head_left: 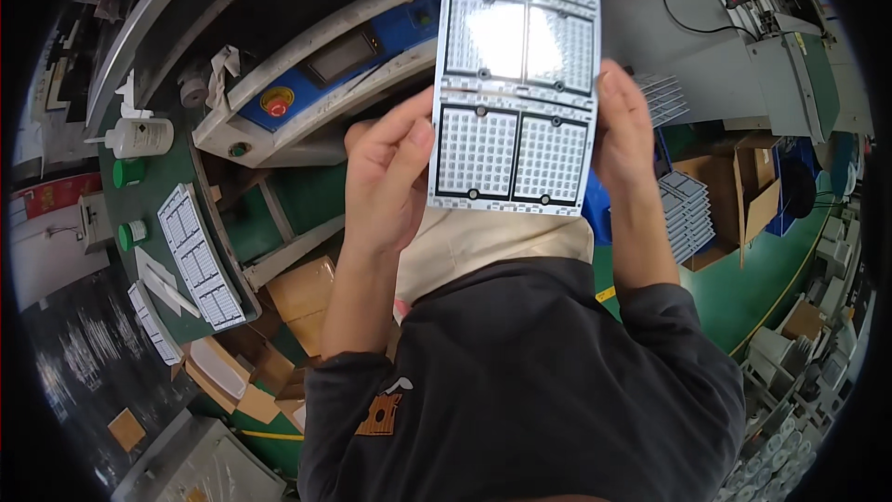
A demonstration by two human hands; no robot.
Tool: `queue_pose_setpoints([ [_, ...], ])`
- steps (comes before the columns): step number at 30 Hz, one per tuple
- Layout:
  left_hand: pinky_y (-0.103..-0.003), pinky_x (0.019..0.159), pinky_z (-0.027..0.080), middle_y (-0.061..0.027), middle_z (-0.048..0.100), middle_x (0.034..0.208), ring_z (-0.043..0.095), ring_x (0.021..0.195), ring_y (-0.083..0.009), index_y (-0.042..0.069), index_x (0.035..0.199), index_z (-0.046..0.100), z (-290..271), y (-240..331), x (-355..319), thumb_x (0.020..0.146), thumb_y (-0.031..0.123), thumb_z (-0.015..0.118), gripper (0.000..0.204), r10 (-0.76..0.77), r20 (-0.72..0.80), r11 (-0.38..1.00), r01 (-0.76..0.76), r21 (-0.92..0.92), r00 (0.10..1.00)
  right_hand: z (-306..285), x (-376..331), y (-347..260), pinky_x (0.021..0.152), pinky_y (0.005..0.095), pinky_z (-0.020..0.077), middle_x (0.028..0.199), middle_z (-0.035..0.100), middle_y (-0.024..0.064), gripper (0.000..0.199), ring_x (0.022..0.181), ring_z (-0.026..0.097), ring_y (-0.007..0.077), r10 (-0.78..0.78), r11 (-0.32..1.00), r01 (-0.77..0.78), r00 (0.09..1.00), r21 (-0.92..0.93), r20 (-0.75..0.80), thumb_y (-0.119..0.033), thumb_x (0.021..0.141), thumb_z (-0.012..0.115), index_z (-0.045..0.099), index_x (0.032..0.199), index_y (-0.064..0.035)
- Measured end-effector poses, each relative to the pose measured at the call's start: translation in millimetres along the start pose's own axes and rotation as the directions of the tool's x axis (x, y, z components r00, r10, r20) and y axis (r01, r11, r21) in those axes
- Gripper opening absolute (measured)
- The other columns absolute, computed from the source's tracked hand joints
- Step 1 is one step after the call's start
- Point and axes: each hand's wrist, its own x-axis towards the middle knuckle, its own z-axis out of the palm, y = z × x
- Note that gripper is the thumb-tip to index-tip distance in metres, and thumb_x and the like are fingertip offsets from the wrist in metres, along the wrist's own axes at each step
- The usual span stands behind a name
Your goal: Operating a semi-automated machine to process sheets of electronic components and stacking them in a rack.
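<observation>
A long white circuit board panel (513, 93), marked with black-framed squares of small pads, is held up in front of me. My left hand (388, 177) pinches its left edge between thumb and fingers. At the opposite edge, my right hand (624, 125) grips the panel with the fingers partly hidden behind it. Glare whitens the panel's middle squares, and its far end runs out of the picture. Similar board panels (200, 256) lie on the green bench to my left, with another narrow one (154, 323) beside them.
A machine with a blue control panel (321, 70) and red emergency button (277, 102) stands ahead left. Near it are a white squeeze bottle (141, 138) and green-lidded jars (130, 172). Stacked boards (686, 214) and a cardboard box (757, 191) are at right. Another open box (228, 381) lies lower left.
</observation>
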Motion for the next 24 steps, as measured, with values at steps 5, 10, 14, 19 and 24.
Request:
queue_pose_setpoints([
  [5,-0.027,0.092,0.047,-0.0135,0.060,0.120,0.059,0.107,-0.0155,-0.008,0.132,0.045,-0.1,-20.1,-13.3,0.099,0.012,0.045,0.038,0.073,-0.041,0.990,-0.067,0.126,0.997,-5.8,-40.0,23.5,0.054,0.0154,0.0355,0.080,0.058,-0.0014,0.036,0.058,0.043,0.0028,0.084,0.996,-0.084,0.993,0.001,0.079,-0.026,0.100,0.044,0.053,0.120,0.0027],
  [10,-0.028,0.093,0.047,-0.0128,0.057,0.125,0.059,0.109,-0.0166,-0.005,0.135,0.042,-7.7,-55.4,-28.4,0.100,0.012,0.044,0.040,-0.024,-0.011,0.998,0.024,0.058,1.000,-29.7,-75.4,17.6,0.050,0.0159,0.0324,0.077,0.058,-0.0011,0.038,0.054,0.042,0.0025,0.128,0.990,-0.112,0.968,-0.085,0.216,-0.024,0.100,0.045,0.052,0.123,0.0048],
  [14,-0.032,0.097,0.045,-0.0133,0.054,0.129,0.056,0.114,-0.0192,-0.001,0.139,0.039,3.6,-83.4,-30.2,0.100,0.015,0.043,0.042,-0.165,-0.026,0.986,0.165,0.004,0.986,-56.3,-86.9,-4.4,0.046,0.0170,0.0300,0.071,0.056,-0.0013,0.035,0.051,0.041,0.0027,0.187,0.976,-0.173,0.976,-0.130,0.113,-0.023,0.099,0.047,0.056,0.118,0.0056],
  [19,-0.035,0.096,0.044,-0.0151,0.053,0.130,0.051,0.120,-0.0228,0.001,0.138,0.040,-5.6,-83.2,-38.8,0.101,0.025,0.042,0.045,-0.306,0.063,0.951,0.307,-0.014,0.950,-90.4,-81.2,-73.4,0.046,0.0173,0.0308,0.065,0.052,-0.0024,0.032,0.050,0.041,0.0030,-0.106,0.960,0.048,0.975,-0.277,-0.197,-0.022,0.095,0.052,0.059,0.111,0.0058],
  [24,-0.033,0.093,0.044,-0.0143,0.056,0.126,0.053,0.115,-0.0204,0.001,0.133,0.046,-9.6,-86.0,-34.4,0.100,0.022,0.043,0.039,-0.244,0.014,0.963,0.241,0.117,0.970,-101.2,3.5,-122.7,0.051,0.0190,0.0323,0.065,0.048,-0.0027,0.023,0.055,0.038,0.0029,-0.422,0.902,0.333,0.817,-0.275,-0.394,-0.018,0.099,0.045,0.058,0.097,0.0005],
])
